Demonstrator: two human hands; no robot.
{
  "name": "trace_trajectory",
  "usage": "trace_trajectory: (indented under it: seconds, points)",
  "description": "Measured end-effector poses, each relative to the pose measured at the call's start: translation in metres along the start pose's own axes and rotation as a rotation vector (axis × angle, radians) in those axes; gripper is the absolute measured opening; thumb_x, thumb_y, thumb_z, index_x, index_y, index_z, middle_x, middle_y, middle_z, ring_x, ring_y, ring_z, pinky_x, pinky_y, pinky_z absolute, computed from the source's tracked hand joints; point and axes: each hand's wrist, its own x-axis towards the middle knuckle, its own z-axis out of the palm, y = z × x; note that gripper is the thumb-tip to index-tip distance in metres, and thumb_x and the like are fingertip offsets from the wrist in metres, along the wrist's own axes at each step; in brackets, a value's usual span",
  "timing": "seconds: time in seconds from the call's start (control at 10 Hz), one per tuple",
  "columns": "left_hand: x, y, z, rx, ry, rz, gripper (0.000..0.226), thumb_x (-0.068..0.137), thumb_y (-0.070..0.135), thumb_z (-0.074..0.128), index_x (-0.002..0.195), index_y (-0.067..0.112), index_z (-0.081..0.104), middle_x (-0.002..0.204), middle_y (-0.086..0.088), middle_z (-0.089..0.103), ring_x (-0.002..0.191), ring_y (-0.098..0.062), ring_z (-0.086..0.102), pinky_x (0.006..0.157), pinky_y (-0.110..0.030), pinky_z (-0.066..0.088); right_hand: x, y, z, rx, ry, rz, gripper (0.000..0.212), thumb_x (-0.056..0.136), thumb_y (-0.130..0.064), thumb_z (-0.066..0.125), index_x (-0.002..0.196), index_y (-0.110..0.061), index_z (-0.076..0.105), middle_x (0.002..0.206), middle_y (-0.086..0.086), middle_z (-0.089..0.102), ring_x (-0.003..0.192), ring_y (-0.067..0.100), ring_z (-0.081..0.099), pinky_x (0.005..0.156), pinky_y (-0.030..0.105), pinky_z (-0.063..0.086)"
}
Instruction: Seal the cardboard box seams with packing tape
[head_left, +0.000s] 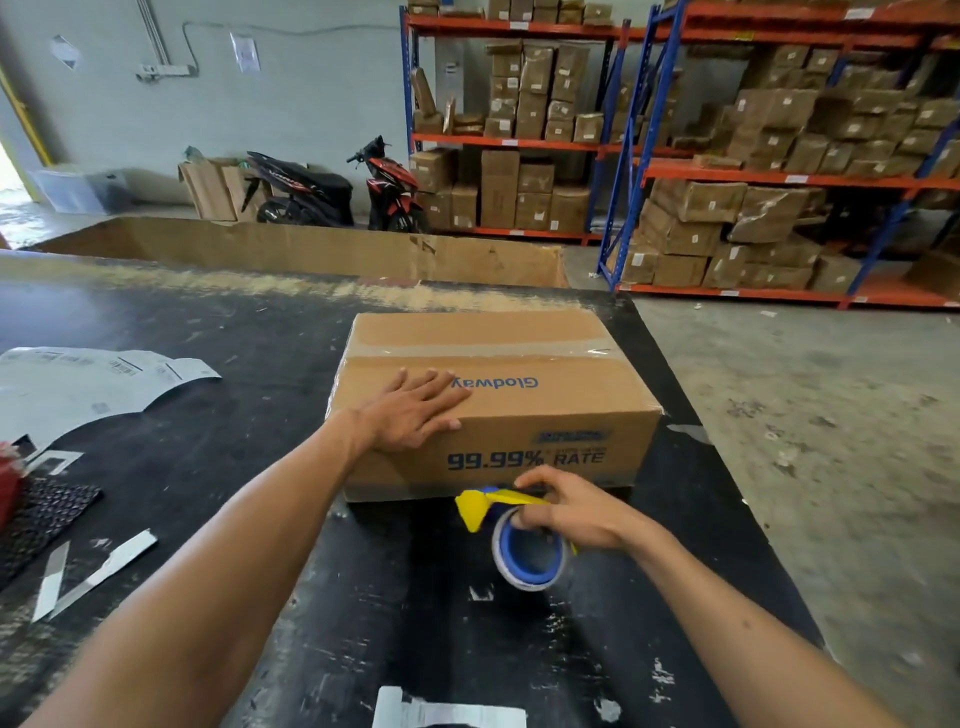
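- One cardboard box (493, 405) sits mid-table (208, 415), long axis running left to right, clear tape already along its top seam.
- Left hand (415, 410) lies flat, fingers spread, on the box's near top edge.
- Right hand (566, 512), fingers curled round the tape dispenser (519, 535), is nearer the box's front bottom edge, just below it.

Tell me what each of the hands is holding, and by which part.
Right hand grips the tape dispenser at the roll's top, beside its yellow cutter. Left hand holds nothing; it lies flat on the cardboard box.
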Motion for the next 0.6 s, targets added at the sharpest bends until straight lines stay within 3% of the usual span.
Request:
trace_trajectory:
  seconds: [0.1, 0.2, 0.3, 0.5, 0.6]
  points:
    - [0.002, 0.002, 0.001, -0.002, -0.012, -0.013, 0.077, 0.088, 0.067, -0.001, 0.157, 0.035, 0.001, 0.166, 0.000, -0.001, 0.152, -0.021, -0.004, 0.121, -0.050, -0.005, 0.010, 0.011, 0.021, 0.091, -0.060, 0.081, 0.047, 0.077, -0.037, 0.074, 0.115, -0.021, 0.051, 0.084, 0.005, 0.076, 0.072, 0.011, 0.069, 0.066, 0.030, 0.050]
    - [0.001, 0.006, 0.009, -0.021, 0.023, -0.037, 0.060, 0.102, 0.053, 0.013, 0.157, 0.033, 0.001, 0.167, -0.001, -0.002, 0.152, -0.021, -0.003, 0.121, -0.049, -0.002, 0.020, 0.023, 0.035, 0.069, -0.044, 0.068, 0.035, 0.076, -0.045, 0.076, 0.101, -0.023, 0.066, 0.090, 0.007, 0.077, 0.079, 0.011, 0.070, 0.082, 0.040, 0.054]
    - [-0.001, 0.003, 0.010, -0.047, 0.029, -0.022, 0.058, 0.104, 0.052, 0.015, 0.157, 0.034, 0.002, 0.167, -0.001, -0.002, 0.152, -0.021, -0.003, 0.122, -0.048, -0.003, 0.025, 0.029, 0.041, 0.014, 0.020, 0.063, 0.022, 0.079, -0.051, 0.071, 0.088, -0.032, 0.075, 0.087, -0.004, 0.076, 0.082, 0.005, 0.068, 0.086, 0.038, 0.053]
    - [-0.005, -0.011, 0.012, -0.025, 0.078, 0.048, 0.059, 0.103, 0.054, 0.013, 0.157, 0.036, 0.003, 0.166, 0.002, 0.001, 0.152, -0.018, 0.000, 0.123, -0.044, -0.002, 0.026, 0.027, 0.054, -0.007, 0.099, 0.086, 0.020, 0.090, -0.045, 0.065, 0.103, -0.033, 0.074, 0.101, -0.011, 0.074, 0.098, 0.005, 0.066, 0.093, 0.040, 0.053]
    - [-0.003, -0.017, 0.013, -0.010, 0.124, 0.073, 0.061, 0.101, 0.058, 0.011, 0.157, 0.036, 0.003, 0.166, 0.003, 0.002, 0.152, -0.018, 0.002, 0.122, -0.043, -0.002, 0.029, 0.029, 0.067, 0.005, 0.258, 0.114, 0.039, 0.090, -0.045, 0.065, 0.126, -0.030, 0.066, 0.122, -0.008, 0.069, 0.117, 0.012, 0.060, 0.100, 0.037, 0.048]
